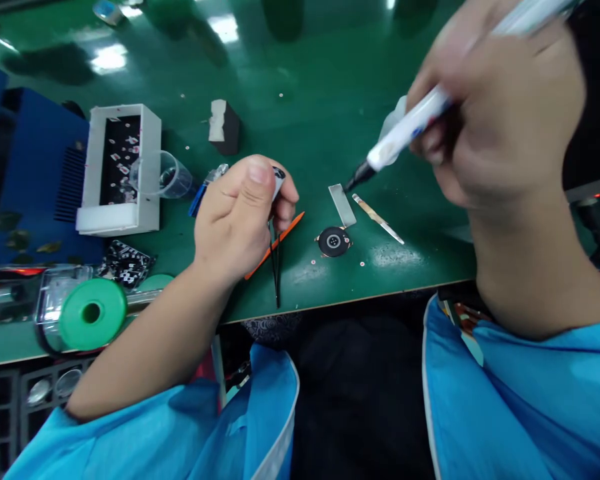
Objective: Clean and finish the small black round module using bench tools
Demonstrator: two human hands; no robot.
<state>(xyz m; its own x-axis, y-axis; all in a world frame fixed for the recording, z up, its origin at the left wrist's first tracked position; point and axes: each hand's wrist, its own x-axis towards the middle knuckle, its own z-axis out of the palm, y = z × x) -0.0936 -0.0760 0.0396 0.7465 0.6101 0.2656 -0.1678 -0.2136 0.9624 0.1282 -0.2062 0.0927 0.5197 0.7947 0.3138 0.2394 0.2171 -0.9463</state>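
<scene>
A glossy green bench [300,100] fills the view, with a blue machine housing [30,173] at the far left and the person's blue sleeves at the bottom. The right hand [500,113] is raised at about 2 o'clock from the centre and its grip is closed around a white marker pen [410,127]; the long axis of the pen runs from upper right to lower left, and its black tip comes down at the upper right corner of a small metal strip [343,204], touching it or almost, I cannot tell which. This strip lies flat on the bench, its long side running roughly from 11 to 5 o'clock. Just below it, at 6 o'clock, sits 1 round black part [333,241]. At 3 o'clock from the strip lies a thin pale blade tool [379,219], apart from it. The left hand [243,213] rests at 9 o'clock from the strip, its grip curled around black tweezers [276,267] whose points go down toward the bench edge, over an orange stick [275,245]. So the right hand is the nearer one to the strip. Further left stand a white parts box [120,170], a clear cup [160,175] and a green spool [93,313].
</scene>
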